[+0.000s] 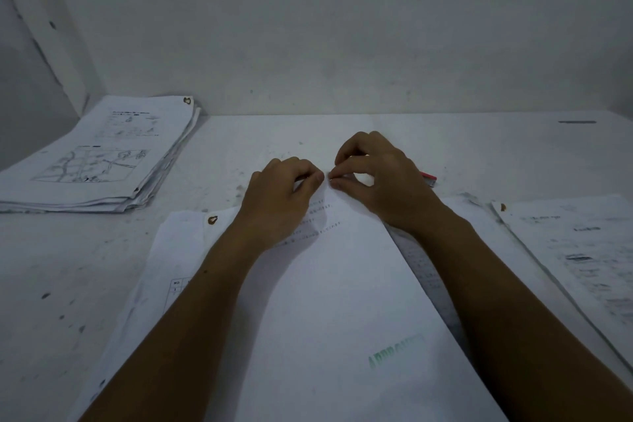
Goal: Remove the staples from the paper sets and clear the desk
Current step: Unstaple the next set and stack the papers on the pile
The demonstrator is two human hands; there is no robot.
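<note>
Both hands work the top corner of a paper set [342, 284] on the desk [68, 267]: the left hand [281, 195] and right hand [376, 178] pinch that corner, fingertips nearly touching, any staple too small to see. A thick stack [102, 154] waits far left of the fingers, more sheets [575, 250] right; much apparently remains

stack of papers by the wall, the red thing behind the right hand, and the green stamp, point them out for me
stack of papers [102, 154], head view, on its top printed sheet.
red thing [429, 177], head view, on the red end that shows past the right hand.
green stamp [397, 351], head view, middle of the faint green lettering.
</note>
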